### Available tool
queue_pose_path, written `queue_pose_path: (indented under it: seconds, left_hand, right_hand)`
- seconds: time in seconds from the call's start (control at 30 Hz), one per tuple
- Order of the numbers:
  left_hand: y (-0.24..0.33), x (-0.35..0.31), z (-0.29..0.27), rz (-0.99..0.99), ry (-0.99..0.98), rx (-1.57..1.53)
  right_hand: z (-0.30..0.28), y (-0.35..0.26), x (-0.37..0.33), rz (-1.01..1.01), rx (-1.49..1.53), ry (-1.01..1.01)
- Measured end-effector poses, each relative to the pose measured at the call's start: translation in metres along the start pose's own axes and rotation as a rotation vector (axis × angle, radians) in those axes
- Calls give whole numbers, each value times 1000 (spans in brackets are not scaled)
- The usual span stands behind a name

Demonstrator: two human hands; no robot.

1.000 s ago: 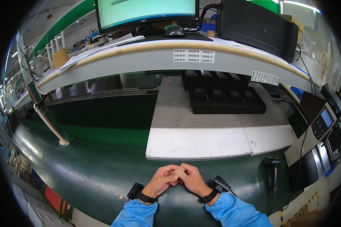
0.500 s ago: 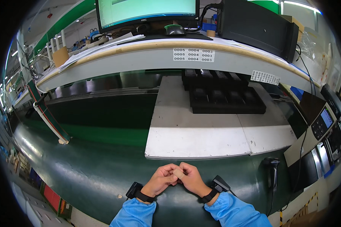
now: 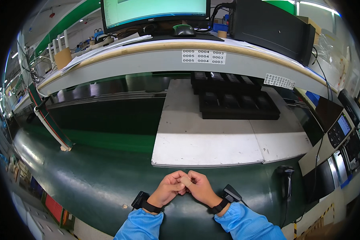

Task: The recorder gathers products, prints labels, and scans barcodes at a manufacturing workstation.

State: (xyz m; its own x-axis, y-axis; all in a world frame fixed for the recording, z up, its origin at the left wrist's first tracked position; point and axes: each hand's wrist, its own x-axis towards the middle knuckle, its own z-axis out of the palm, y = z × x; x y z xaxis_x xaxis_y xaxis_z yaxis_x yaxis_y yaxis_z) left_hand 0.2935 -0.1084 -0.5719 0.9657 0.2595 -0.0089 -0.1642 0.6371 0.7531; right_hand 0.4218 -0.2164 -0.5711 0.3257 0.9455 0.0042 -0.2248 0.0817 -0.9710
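Note:
My left hand (image 3: 169, 189) and my right hand (image 3: 201, 189) meet over the green work surface (image 3: 108, 180), just in front of a white board (image 3: 204, 150). Fingers of both are curled, with thumbs and fingertips pressed together. Whatever is between them, if anything, is hidden. A tan strip like a plaster (image 3: 185, 182) shows at the right thumb. Each wrist wears a black strap with a small device, and the sleeves (image 3: 250, 222) are blue.
Black trays (image 3: 240, 106) rest on the white board's far part, under a shelf (image 3: 140, 60) carrying a monitor (image 3: 156, 14), a mouse (image 3: 184, 30) and a black computer case (image 3: 270, 30). A handheld scanner (image 3: 286, 180) lies at right, beside a label printer (image 3: 334, 138). A post (image 3: 52, 124) stands left.
The whole view has shifted very slightly. Both hands keep the same pressed-together pose, and nothing else has visibly moved.

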Motion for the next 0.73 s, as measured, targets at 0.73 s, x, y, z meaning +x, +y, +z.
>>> queue_pose_path:
  seconds: [0.73]
  left_hand:
    - [2,1,1,6,48,-46]
  right_hand:
    - [-2,5,2,14,-28,-8]
